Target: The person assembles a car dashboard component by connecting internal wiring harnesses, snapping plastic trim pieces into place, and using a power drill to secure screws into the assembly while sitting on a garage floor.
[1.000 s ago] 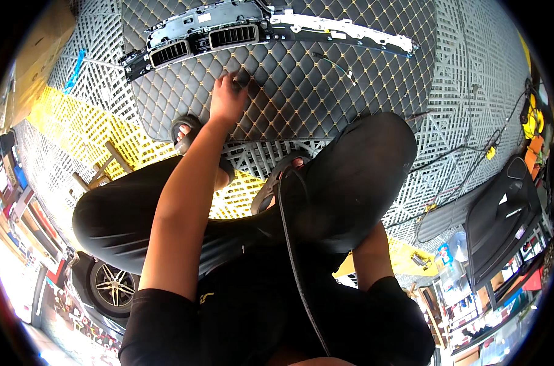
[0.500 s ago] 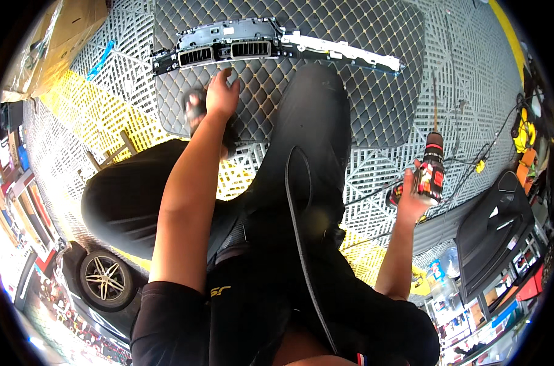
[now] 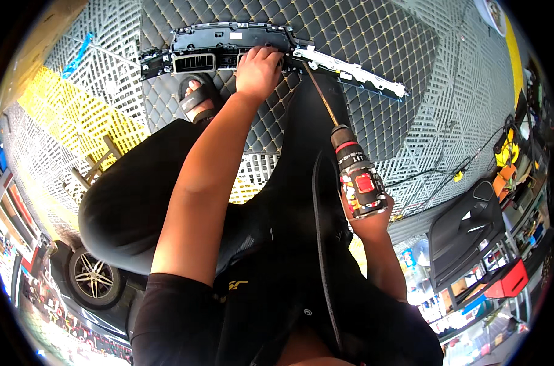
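wrapped right hand round drill, best held square
curled left hand (grip unclear) over panel reaching mat's left edge

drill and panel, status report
Left hand on panel; right hand gripping drill. Bit by panel, contact unclear. Knee beneath it.

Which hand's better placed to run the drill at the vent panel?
Probably the right hand: it grips the drill, its long bit pointing toward the vent panel; the left hand is on the panel.
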### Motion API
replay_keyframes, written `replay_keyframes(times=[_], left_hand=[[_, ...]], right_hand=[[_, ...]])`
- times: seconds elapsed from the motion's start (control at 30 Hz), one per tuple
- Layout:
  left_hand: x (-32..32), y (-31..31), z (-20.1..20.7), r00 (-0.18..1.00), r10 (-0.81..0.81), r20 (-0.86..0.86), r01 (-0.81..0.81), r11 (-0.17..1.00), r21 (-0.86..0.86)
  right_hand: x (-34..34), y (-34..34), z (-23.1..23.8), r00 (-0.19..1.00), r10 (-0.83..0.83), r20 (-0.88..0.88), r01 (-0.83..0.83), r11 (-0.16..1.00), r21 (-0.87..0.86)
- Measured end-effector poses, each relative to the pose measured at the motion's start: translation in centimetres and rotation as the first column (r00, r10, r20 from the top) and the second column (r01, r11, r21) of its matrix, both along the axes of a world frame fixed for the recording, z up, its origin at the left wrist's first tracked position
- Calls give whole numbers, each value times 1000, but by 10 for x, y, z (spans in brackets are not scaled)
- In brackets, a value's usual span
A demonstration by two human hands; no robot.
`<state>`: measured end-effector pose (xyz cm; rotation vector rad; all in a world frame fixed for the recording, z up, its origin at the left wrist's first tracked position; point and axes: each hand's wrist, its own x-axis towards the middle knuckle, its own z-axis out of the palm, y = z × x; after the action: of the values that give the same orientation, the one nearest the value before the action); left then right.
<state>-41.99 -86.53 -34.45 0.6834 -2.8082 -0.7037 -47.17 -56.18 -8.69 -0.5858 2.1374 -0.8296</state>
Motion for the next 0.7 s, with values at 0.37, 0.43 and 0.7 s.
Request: replay_keyframes(times=[0.37, 0.43, 0.7], left_hand=[[-32, 11, -43, 998, 62, 30, -58, 991, -118], [-33, 13, -48, 997, 75, 33, -68, 983, -171], [-37, 15, -52, 998, 59, 32, -50, 969, -242]], right_hand=[[-40, -8, -48, 984, 151, -91, -133, 976, 175], [-44, -4, -45, 994, 75, 78, -91, 970, 227], [-48, 3, -41, 930, -149, 336, 57, 962, 267]])
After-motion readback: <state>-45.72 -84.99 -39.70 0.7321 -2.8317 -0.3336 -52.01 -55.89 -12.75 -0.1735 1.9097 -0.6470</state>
